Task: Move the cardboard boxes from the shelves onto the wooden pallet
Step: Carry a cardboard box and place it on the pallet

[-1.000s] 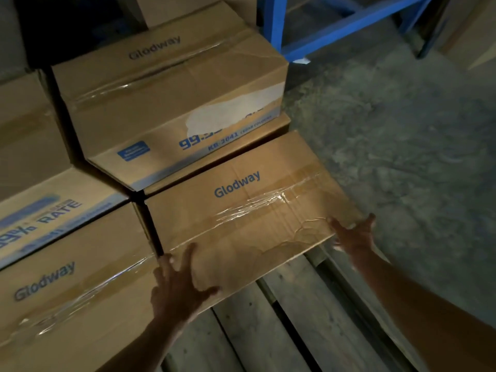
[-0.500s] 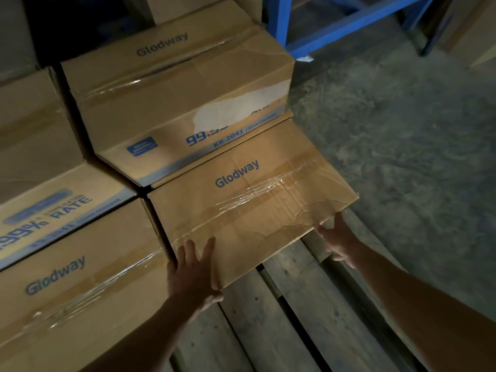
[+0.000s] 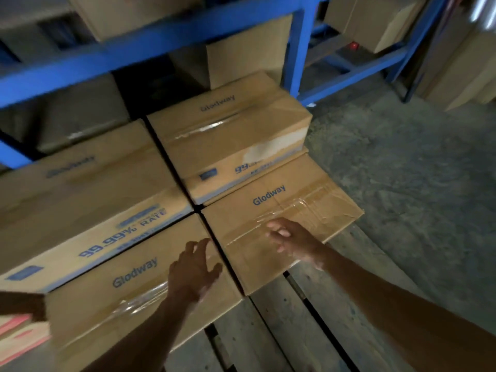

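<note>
Four cardboard boxes sit tight together on the wooden pallet (image 3: 271, 334), two low ones in front and two taller ones behind. Motion blur softens most of the picture, and the left rear box (image 3: 80, 194) runs off the left edge. Something pink and white at the lower left corner (image 3: 18, 334) is too cut off to name. More boxes on the blue shelf rack (image 3: 166, 47) are dim and smeared.

Half a second ago both hands pressed against the near edge of the right front box (image 3: 284, 229); now they have let go and hover above the cartons. The view has also tipped up, bringing in the rack. The left hand (image 3: 194, 275) spreads its fingers over the gap beside the left front box (image 3: 139, 299), holding nothing. The right hand (image 3: 291, 241) hangs loosely curled over the taped seam, empty; whether it touches the tape I cannot tell.

"Glodway" is printed in blue on both front lids and, blurred, on the right rear box (image 3: 228, 130). The left rear box's side reads "99.99% RATE".
</note>
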The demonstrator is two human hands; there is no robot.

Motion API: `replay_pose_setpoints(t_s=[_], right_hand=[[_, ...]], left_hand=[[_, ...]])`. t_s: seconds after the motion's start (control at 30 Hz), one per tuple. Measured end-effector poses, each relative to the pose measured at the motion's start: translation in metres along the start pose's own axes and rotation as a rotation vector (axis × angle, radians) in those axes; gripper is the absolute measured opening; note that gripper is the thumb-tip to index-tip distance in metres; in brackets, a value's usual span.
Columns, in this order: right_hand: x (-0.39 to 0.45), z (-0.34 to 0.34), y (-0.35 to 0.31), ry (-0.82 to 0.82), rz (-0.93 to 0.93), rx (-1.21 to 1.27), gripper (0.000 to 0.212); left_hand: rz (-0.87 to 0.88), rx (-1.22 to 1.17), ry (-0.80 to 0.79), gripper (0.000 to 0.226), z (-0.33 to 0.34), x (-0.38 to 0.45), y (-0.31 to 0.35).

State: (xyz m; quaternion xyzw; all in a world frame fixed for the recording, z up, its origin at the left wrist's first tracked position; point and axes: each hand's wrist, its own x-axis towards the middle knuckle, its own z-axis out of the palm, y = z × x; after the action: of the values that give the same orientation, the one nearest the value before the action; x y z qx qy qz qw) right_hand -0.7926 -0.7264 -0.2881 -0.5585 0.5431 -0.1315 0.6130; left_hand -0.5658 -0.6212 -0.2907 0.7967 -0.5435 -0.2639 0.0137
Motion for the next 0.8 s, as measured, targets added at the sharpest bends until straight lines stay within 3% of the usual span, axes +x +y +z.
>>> replay_pose_setpoints(t_s=[0.2,0.3,0.5,0.57,0.67,0.8], right_hand=[[-0.05,0.159,-0.083,-0.202,-0.121,-0.087,0.036],[-0.067,0.239,-0.1,-0.207,-0.16,-0.104,0.028],[-0.143,0.437,-0.138,-0.362,-0.204,-0.126,0.022],[-0.171,0.501,-0.152,-0.457,-0.184,-0.11,0.021],[-0.201,0.594,-0.165,-0.527,-0.161,-0.189,0.027],[-0.223,0.693,-0.174,-0.587,-0.12,-0.295,0.035]], left_hand=[[-0.011,-0.098,0.169,0.053,-0.056,-0.084,-0.128],[-0.04,-0.109,0.173,0.047,-0.071,-0.133,-0.202],[-0.268,-0.219,0.198,0.049,-0.116,-0.267,-0.387],[-0.352,-0.263,0.21,0.04,-0.128,-0.306,-0.444],[-0.471,-0.365,0.272,0.034,-0.139,-0.362,-0.526],[-0.63,-0.473,0.355,0.043,-0.139,-0.424,-0.622]])
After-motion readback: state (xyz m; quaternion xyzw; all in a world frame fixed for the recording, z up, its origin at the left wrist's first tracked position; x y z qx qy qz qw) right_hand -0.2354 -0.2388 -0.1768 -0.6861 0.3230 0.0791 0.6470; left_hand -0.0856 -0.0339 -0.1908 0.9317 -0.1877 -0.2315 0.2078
